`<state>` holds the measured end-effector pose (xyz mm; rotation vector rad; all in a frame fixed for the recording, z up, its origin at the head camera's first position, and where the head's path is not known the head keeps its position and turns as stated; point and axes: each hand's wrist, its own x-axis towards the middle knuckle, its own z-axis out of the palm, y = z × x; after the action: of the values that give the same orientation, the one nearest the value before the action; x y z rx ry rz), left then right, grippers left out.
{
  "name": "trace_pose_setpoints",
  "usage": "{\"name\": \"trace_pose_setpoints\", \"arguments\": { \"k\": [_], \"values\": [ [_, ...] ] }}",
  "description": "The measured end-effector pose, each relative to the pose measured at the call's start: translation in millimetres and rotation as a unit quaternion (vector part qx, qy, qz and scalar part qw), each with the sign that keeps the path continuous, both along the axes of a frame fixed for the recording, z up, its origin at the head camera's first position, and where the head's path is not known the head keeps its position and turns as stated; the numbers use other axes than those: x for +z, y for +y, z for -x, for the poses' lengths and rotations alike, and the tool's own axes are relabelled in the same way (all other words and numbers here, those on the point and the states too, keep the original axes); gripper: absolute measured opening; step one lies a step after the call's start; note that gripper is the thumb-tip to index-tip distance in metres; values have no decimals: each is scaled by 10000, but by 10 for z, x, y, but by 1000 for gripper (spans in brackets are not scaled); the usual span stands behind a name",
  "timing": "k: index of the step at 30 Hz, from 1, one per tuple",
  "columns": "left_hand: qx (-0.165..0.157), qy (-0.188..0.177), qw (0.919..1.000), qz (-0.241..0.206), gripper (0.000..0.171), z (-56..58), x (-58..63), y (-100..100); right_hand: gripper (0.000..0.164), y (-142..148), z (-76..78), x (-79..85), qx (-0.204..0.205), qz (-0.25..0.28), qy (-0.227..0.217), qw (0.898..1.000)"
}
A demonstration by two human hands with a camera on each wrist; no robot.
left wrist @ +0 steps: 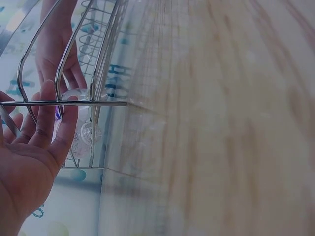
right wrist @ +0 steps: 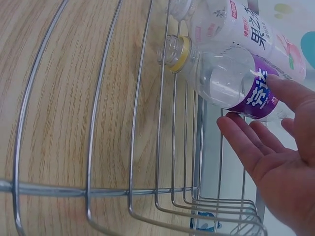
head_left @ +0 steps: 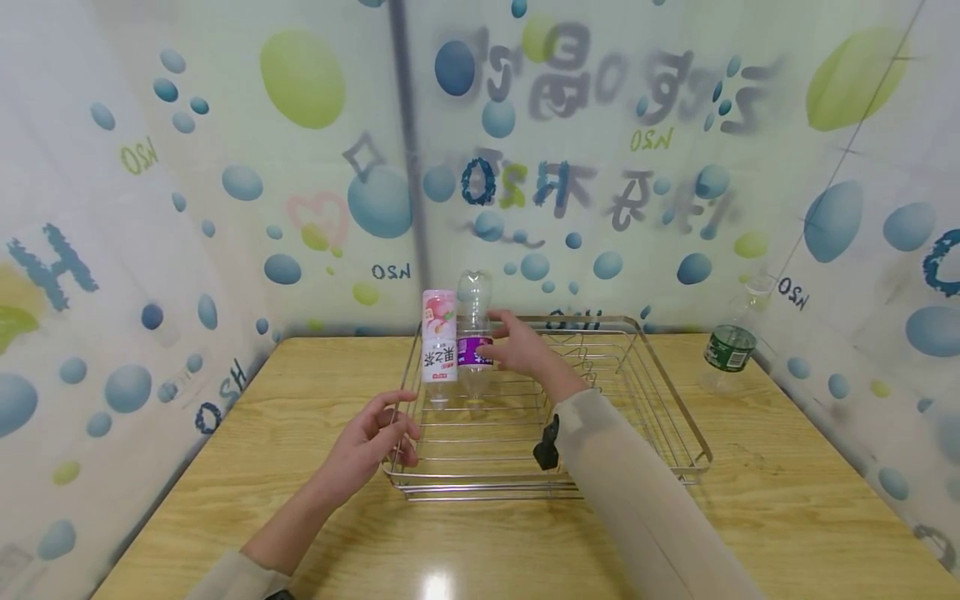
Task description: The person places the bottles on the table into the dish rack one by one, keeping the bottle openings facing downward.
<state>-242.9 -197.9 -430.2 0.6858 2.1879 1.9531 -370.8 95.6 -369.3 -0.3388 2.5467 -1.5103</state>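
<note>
Two empty plastic bottles stand neck down side by side in a silver wire rack point(head_left: 480, 477). The clear one has a purple label point(head_left: 470, 350) and a yellow ring near its neck. My right hand point(head_left: 521, 346) holds this bottle lightly from its right side; in the right wrist view the thumb point(right wrist: 285, 91) lies on the label and the fingertips are right at its edge. Left of it stands a peach tea bottle point(head_left: 440, 337) with a pink and white wrapper. My left hand point(head_left: 371, 442) rests at the rack's left rim, fingers loosely bent among the wires.
A clear bottle with a green label point(head_left: 730, 347) and white cap stands upright on the wooden table point(head_left: 780, 500), right of the rack. Curtains point(head_left: 315, 208) printed with blue and green spots hang behind and on both sides. Wavy wires point(head_left: 585, 367) rise inside the rack.
</note>
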Motion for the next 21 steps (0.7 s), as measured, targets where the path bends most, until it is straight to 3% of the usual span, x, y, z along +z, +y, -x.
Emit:
{"name": "trace_pose_setpoints", "arguments": {
  "k": [21],
  "values": [
    [-1, -7, 10000, -12, 42, -15, 10, 7, 76, 26, -5, -24, -87, -106, 145, 9998]
  ]
}}
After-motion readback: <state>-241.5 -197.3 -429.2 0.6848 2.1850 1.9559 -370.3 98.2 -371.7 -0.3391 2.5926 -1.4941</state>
